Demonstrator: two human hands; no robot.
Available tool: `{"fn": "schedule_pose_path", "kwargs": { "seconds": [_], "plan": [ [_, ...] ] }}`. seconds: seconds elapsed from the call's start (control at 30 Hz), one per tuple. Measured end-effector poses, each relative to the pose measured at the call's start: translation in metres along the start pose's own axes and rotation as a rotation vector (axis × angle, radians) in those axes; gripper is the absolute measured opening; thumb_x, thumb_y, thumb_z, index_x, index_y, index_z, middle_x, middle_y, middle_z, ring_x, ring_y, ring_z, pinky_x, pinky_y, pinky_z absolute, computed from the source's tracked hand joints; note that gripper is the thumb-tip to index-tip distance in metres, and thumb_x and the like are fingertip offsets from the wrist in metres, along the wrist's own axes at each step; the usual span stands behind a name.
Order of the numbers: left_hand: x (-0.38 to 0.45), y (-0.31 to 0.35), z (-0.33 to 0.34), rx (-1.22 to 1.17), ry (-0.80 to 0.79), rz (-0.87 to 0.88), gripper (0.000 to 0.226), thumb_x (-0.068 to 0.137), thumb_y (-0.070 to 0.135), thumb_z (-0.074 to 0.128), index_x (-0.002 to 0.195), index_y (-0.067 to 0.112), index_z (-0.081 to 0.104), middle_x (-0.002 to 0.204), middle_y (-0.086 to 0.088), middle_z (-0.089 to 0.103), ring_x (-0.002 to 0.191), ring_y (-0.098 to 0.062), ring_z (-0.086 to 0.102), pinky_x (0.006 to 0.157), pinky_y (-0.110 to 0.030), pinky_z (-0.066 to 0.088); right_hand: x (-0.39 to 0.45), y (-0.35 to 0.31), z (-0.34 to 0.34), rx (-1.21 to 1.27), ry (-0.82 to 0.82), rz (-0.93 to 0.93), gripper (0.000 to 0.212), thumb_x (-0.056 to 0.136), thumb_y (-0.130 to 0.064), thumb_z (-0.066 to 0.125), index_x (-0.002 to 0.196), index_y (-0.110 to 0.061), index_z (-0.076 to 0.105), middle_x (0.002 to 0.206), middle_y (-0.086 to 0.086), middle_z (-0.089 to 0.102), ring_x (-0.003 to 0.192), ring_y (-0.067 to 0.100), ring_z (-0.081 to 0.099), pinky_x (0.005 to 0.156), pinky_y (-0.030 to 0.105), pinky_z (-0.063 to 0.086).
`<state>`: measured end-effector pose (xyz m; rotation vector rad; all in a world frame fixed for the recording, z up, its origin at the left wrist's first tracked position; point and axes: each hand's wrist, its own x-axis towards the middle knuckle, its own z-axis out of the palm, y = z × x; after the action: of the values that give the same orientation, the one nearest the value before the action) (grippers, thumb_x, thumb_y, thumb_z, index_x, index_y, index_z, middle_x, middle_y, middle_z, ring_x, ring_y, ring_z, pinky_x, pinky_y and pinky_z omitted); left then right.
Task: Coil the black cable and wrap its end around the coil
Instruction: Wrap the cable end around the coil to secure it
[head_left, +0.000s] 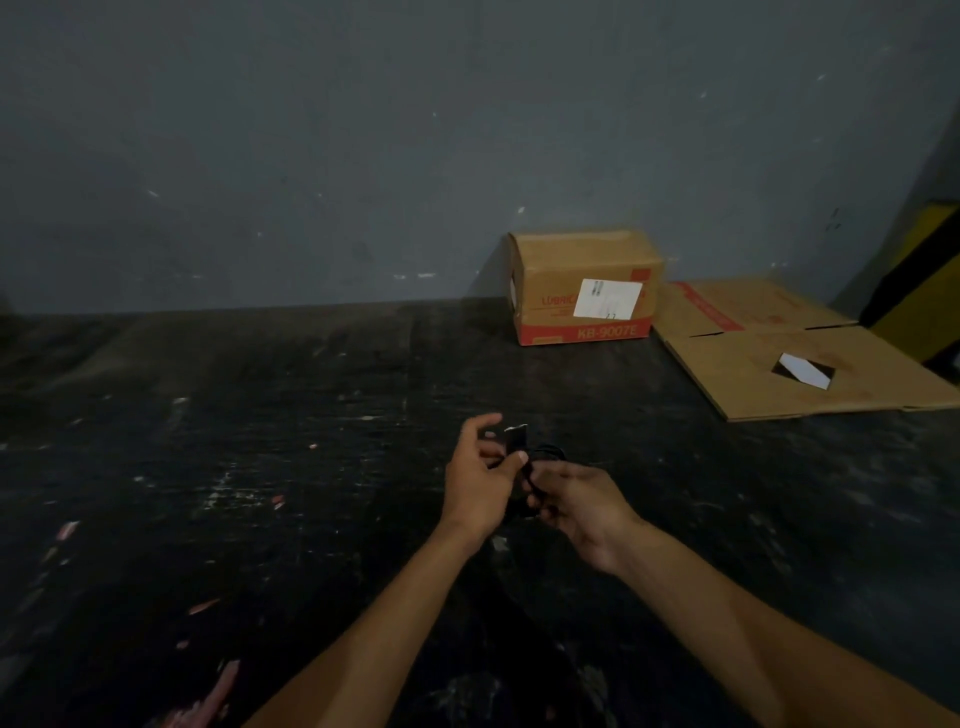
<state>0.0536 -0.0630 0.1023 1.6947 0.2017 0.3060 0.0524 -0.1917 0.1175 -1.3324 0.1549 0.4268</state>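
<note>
A black cable (546, 453) is bunched into a small coil between both hands, above the dark table (260, 467). My left hand (480, 480) pinches the cable's end, whose connector with a pale metal tip (517, 435) sticks up past my thumb. My right hand (582, 506) grips the lower side of the coil, fingers curled around it. Most of the coil is hidden by my fingers and hard to tell from the dark surface.
A closed cardboard box (587, 288) with red print and a white label stands at the back against the grey wall. A flattened cardboard sheet (800, 364) lies to its right. A yellow and black object (919, 291) stands at the far right edge.
</note>
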Motion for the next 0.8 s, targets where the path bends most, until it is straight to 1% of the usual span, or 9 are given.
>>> {"fn": "schedule_pose_path", "kwargs": {
  "seconds": [0.07,0.17,0.27,0.37,0.47,0.53,0.63,0.73,0.8],
  "plan": [
    [0.002,-0.001,0.0,-0.017,0.03,-0.042,0.042,0.082,0.008,0.073,0.112,0.03,0.052,0.089,-0.005,0.062,0.081,-0.015,0.062,0.075,-0.027,0.051,-0.002,0.003,-0.002,-0.102,0.054,-0.127,0.013,0.092,-0.002,0.057,0.103,-0.003,0.063,0.077,0.009,0.066,0.063,0.014,0.058,0.055,0.023,0.046],
    [0.003,-0.002,0.002,0.008,0.016,-0.084,0.038,0.08,0.007,0.075,0.105,0.025,0.053,0.087,-0.006,0.06,0.077,-0.015,0.059,0.071,-0.026,0.048,0.0,0.006,-0.005,-0.19,0.127,-0.314,0.008,0.09,0.0,0.059,0.097,-0.004,0.059,0.078,0.01,0.067,0.064,0.014,0.059,0.057,0.024,0.048],
    [0.003,-0.002,0.001,0.033,-0.02,-0.095,0.033,0.079,0.006,0.076,0.099,0.022,0.056,0.086,-0.008,0.062,0.079,-0.018,0.061,0.075,-0.03,0.052,0.002,0.006,-0.008,-0.205,0.117,-0.33,0.011,0.087,-0.001,0.063,0.092,-0.011,0.067,0.081,0.007,0.068,0.068,0.011,0.061,0.062,0.022,0.051],
    [0.006,-0.002,-0.004,0.058,-0.087,-0.109,0.027,0.078,0.007,0.076,0.093,0.021,0.059,0.086,-0.007,0.064,0.081,-0.019,0.063,0.078,-0.032,0.053,0.003,0.008,-0.013,-0.189,0.046,-0.349,0.019,0.083,0.001,0.067,0.093,-0.016,0.07,0.089,0.005,0.071,0.081,0.011,0.064,0.068,0.018,0.051],
    [0.008,-0.001,-0.009,0.068,-0.152,-0.092,0.027,0.077,0.004,0.078,0.09,0.02,0.06,0.08,-0.005,0.065,0.08,-0.019,0.064,0.082,-0.035,0.054,0.001,0.011,-0.018,-0.363,0.03,-0.427,0.021,0.085,-0.002,0.066,0.096,-0.019,0.068,0.095,0.004,0.071,0.089,0.013,0.065,0.072,0.019,0.052],
    [0.007,-0.002,-0.011,0.08,-0.197,-0.073,0.03,0.075,0.003,0.079,0.091,0.02,0.06,0.076,-0.002,0.064,0.075,-0.014,0.064,0.077,-0.032,0.053,0.0,0.012,-0.021,-0.563,0.073,-0.548,0.019,0.086,-0.004,0.065,0.099,-0.017,0.068,0.094,-0.001,0.069,0.086,0.009,0.065,0.072,0.018,0.053],
    [0.007,-0.004,-0.012,0.123,-0.267,-0.029,0.033,0.073,0.003,0.081,0.095,0.021,0.062,0.073,0.001,0.065,0.067,-0.003,0.062,0.069,-0.019,0.047,-0.002,0.011,-0.026,-0.852,0.109,-0.786,0.013,0.086,-0.011,0.068,0.098,-0.017,0.068,0.092,-0.007,0.064,0.082,0.001,0.06,0.072,0.01,0.048],
    [0.006,-0.004,-0.014,0.182,-0.315,0.012,0.038,0.071,0.006,0.083,0.1,0.02,0.063,0.075,0.002,0.067,0.064,0.003,0.062,0.067,-0.013,0.047,-0.001,0.013,-0.031,-0.957,0.097,-0.866,0.013,0.085,-0.013,0.069,0.097,-0.018,0.067,0.091,-0.007,0.061,0.08,-0.005,0.057,0.071,0.005,0.042],
    [0.006,-0.004,-0.016,0.214,-0.341,0.033,0.041,0.069,0.009,0.085,0.102,0.022,0.064,0.077,0.003,0.069,0.069,0.0,0.064,0.071,-0.016,0.049,0.001,0.016,-0.033,-1.002,0.111,-0.935,0.013,0.084,-0.011,0.07,0.096,-0.017,0.067,0.092,-0.008,0.057,0.079,-0.005,0.054,0.071,0.005,0.041]
  ]
}}
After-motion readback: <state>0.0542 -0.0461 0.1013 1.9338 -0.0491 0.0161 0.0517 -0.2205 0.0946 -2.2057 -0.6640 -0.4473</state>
